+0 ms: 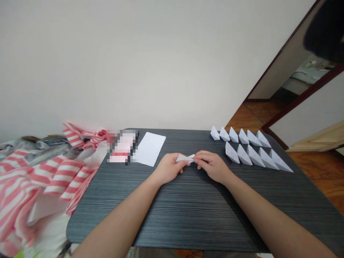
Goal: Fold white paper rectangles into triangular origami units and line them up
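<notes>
There on the table, folded paper sits between the left hand and right hand at centre; paper boats fill the back right corner in two rows, a paper sheet lies back left, a blurred object just left of it, and heaped cloth lies off the left edge!

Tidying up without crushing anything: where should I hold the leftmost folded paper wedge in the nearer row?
Pinch the wedge lightly at its pointed end from the left: that side is open, while the next wedge stands close on its right.

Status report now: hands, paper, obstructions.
Left hand and right hand shut on folded white paper piece. Held above dark grey tabletop. Folded white paper wedges, flat white paper sheet lie clear of hands.
</notes>
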Available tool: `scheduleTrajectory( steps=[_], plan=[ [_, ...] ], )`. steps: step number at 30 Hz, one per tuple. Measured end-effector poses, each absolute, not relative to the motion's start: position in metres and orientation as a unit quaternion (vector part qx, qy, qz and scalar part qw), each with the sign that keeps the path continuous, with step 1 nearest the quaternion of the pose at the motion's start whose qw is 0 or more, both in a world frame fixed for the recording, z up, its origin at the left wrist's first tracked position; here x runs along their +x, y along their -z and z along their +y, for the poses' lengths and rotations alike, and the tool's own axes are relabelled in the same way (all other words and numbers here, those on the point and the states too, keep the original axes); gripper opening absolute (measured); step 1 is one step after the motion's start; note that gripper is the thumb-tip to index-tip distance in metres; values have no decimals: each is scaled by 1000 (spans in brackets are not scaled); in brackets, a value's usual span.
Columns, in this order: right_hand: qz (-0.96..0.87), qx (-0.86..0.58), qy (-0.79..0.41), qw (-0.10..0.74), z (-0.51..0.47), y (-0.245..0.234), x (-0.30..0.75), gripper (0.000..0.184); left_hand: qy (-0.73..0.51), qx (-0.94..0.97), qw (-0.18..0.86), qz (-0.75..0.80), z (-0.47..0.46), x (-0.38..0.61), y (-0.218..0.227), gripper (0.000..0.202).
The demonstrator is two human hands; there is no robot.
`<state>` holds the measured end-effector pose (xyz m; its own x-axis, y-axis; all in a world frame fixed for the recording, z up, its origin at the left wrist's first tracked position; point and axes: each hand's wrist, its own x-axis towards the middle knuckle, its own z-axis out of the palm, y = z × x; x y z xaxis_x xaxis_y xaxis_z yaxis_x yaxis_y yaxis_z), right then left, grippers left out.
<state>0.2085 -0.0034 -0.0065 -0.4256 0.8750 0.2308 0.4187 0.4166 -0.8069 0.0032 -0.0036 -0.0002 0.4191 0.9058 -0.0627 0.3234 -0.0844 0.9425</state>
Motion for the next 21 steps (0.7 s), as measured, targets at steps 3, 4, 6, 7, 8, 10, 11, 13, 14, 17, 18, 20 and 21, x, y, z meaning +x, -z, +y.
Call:
scheduleTrajectory(
  steps=[3, 4, 6, 7, 8, 10, 11, 13, 14, 17, 18, 20, 21],
  plan=[
    [-779, -413, -332, 335, -3, 6, 208, 23, -283, 680, 499, 457, -4, 4, -1, 27],
    [-780, -412, -330, 336, -3, 6, 208, 23, -280, 682, 498, 457, -4, 4, -1, 27],
    [-781, -412, -328, 336, -3, 6, 208, 23, -278, 685, 498, 453, -5, 4, -1, 27],
    [-780, -414, -327, 337, -3, 6, 208, 23, -278, 687, 499, 450, -5, 4, -1, 27],
    [-779, -416, -326, 338, -3, 7, 208, 22, -278, 688, 499, 448, -5, 4, -1, 27],
    [-775, -422, -325, 340, -4, 8, 207, 20, -276, 690, 499, 446, -5, 4, -1, 28],
    [-773, -425, -326, 341, -4, 9, 207, 19, -274, 690, 500, 446, -5, 4, -2, 28],
    [-763, -435, -335, 340, -4, 11, 207, 17, -271, 690, 501, 447, -5, 4, -2, 27],
    [-756, -442, -343, 340, -4, 12, 207, 16, -269, 690, 501, 447, -6, 4, -3, 27],
    [-732, -465, -364, 341, -4, 16, 207, 13, -269, 693, 496, 449, -6, 4, -4, 28],
    [-728, -470, -366, 339, -4, 16, 207, 12, -269, 694, 493, 450, -6, 4, -4, 28],
    [-732, -471, -359, 337, -4, 15, 207, 12, -270, 695, 491, 452, -5, 4, -4, 28],
    [-738, -468, -353, 335, -4, 14, 207, 12, -270, 695, 491, 451, -5, 4, -4, 28]
  ],
)
